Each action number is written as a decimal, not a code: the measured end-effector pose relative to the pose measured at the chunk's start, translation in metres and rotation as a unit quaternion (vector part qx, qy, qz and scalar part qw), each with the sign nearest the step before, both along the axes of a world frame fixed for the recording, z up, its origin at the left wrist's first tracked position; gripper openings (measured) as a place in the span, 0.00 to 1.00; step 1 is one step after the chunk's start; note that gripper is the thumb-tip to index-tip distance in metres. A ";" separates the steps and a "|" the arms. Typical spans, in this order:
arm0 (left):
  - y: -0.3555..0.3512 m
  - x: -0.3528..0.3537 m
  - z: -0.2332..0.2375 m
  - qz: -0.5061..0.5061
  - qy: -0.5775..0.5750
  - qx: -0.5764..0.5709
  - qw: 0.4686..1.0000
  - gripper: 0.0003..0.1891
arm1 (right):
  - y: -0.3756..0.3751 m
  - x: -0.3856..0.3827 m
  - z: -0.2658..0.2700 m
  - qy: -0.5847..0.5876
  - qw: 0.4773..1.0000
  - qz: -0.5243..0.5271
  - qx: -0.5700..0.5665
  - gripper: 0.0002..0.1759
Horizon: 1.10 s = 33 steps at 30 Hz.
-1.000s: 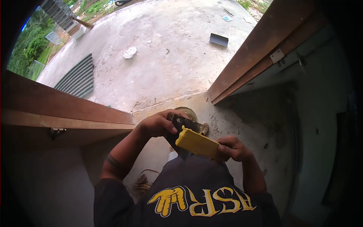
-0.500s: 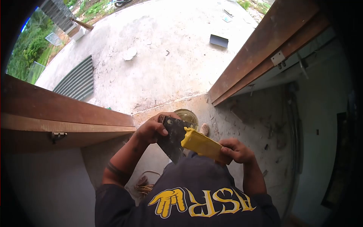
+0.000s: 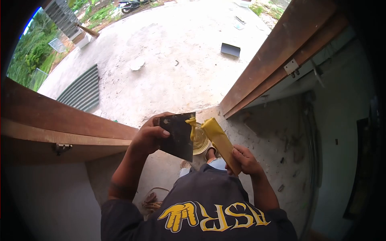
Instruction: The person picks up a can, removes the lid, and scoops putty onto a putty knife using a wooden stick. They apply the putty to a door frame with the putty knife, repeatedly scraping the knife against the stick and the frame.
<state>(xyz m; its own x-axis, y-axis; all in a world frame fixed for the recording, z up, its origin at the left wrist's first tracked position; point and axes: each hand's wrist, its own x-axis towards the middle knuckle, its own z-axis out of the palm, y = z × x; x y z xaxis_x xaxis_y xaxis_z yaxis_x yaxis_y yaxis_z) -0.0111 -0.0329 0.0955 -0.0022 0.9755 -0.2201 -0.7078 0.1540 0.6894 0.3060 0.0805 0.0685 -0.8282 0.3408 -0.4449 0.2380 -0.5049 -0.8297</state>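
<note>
My left hand (image 3: 145, 137) grips a dark, flat putty scraper plate (image 3: 175, 138) by its left side, thumb on top. A lump of yellow putty (image 3: 192, 125) hangs on the plate's right edge. In my right hand (image 3: 247, 161) is a flat, narrow board (image 3: 219, 138), held by its lower end and tilted up to the left. Yellow putty coats its face and upper end. A small gap parts the board from the plate. Below and between them a round tin (image 3: 202, 140) shows in part, the plate covering its left side.
Wooden door frame posts rise at left (image 3: 72, 116) and right (image 3: 277, 60). Outside on pale concrete lie a corrugated sheet (image 3: 82, 88) and a dark grey piece (image 3: 230, 50). Coiled cord (image 3: 152, 203) lies by my left side. Debris is scattered on the floor at right.
The board has moved away from the plate and swung more upright. The plate has turned and risen slightly, and putty now shows on its right edge.
</note>
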 end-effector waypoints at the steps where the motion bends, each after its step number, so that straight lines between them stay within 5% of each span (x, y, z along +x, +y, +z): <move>1: -0.002 0.004 0.010 0.029 0.047 -0.021 0.998 0.25 | -0.005 -0.005 0.001 -0.010 0.999 -0.035 -0.018 0.23; 5: -0.028 0.047 0.025 0.153 0.300 -0.009 0.942 0.18 | -0.024 -0.029 -0.014 -0.033 0.986 -0.153 -0.062 0.21; 6: -0.030 0.066 0.025 0.192 0.415 0.014 0.889 0.18 | -0.029 -0.035 -0.015 -0.037 0.982 -0.168 -0.077 0.21; 8: -0.020 0.084 0.012 0.238 0.673 0.197 0.672 0.22 | -0.036 -0.048 -0.015 -0.043 0.975 -0.191 -0.108 0.21; 10: -0.014 0.097 -0.003 0.253 0.738 0.244 0.575 0.21 | -0.041 -0.057 -0.010 -0.054 0.972 -0.193 -0.123 0.21; 14: -0.017 0.109 -0.060 0.243 0.766 0.292 0.519 0.19 | -0.041 -0.063 0.005 -0.059 0.980 -0.165 -0.089 0.22; 18: -0.037 0.083 -0.096 0.154 0.817 0.127 0.541 0.24 | -0.030 -0.044 0.002 -0.034 0.982 -0.177 -0.050 0.21; 23: -0.036 0.106 -0.031 0.251 0.748 0.237 0.567 0.23 | -0.034 -0.041 0.004 -0.065 0.979 -0.189 -0.031 0.21; 26: -0.034 0.109 -0.058 0.209 0.752 0.301 0.548 0.21 | -0.036 -0.042 0.001 -0.053 0.985 -0.162 -0.039 0.20; 28: -0.035 0.092 -0.091 0.126 0.802 0.137 0.568 0.21 | -0.036 -0.037 0.017 -0.042 0.988 -0.144 -0.037 0.19; 31: -0.038 0.076 -0.078 0.193 0.639 0.053 0.743 0.21 | -0.037 -0.039 0.029 -0.042 0.986 -0.157 0.046 0.16; 33: -0.039 0.067 -0.050 0.179 0.314 -0.056 0.931 0.23 | -0.035 -0.032 0.003 -0.033 0.944 -0.143 0.297 0.15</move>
<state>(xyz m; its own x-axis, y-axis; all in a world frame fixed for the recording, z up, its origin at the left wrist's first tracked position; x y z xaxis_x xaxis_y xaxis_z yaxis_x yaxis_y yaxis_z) 0.0559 -0.0721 0.0453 -0.4847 0.8588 -0.1659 -0.1907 0.0813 0.9783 0.2745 0.0456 0.0716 -0.6413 0.7520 -0.1525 0.2226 -0.0079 -0.9749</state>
